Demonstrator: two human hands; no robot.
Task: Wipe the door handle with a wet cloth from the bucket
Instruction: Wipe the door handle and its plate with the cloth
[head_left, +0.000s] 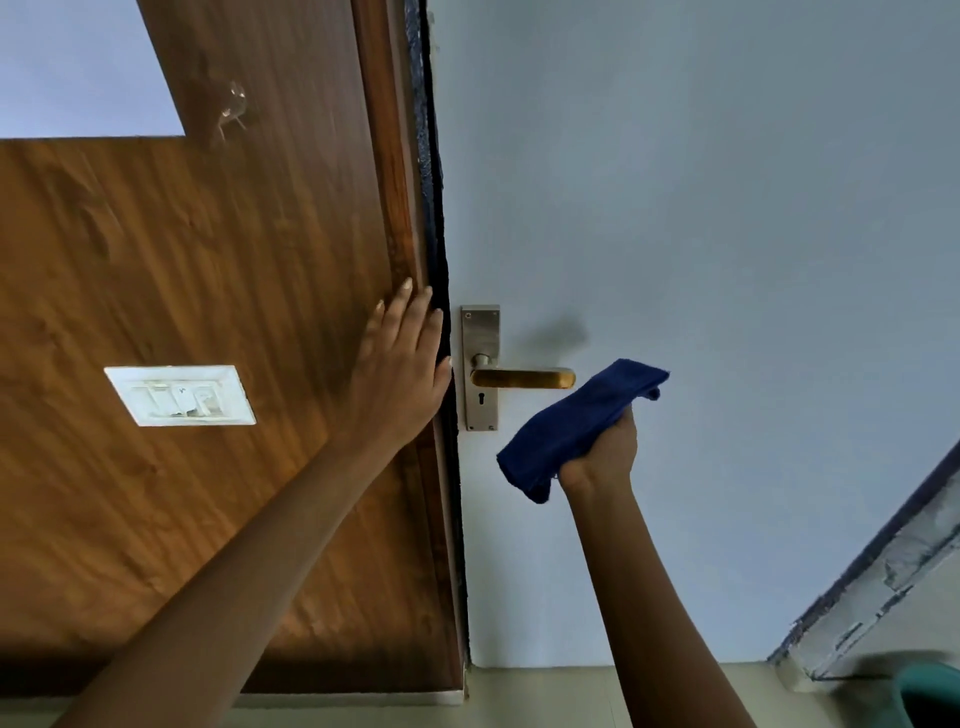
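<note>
Beside the door handle, right hand grips blue cloth.

Both forearms are bare, with no sleeves in view. The left hand and right hand wear no gloves, rings, watch or bracelet.

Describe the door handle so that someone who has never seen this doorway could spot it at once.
Find the pale blue-grey door right of the wood-grain panel. Near its left edge sits a tall silver backplate with a keyhole. The door handle is the brass-coloured horizontal lever jutting right from that plate, just left of the blue cloth in the right hand.
</note>
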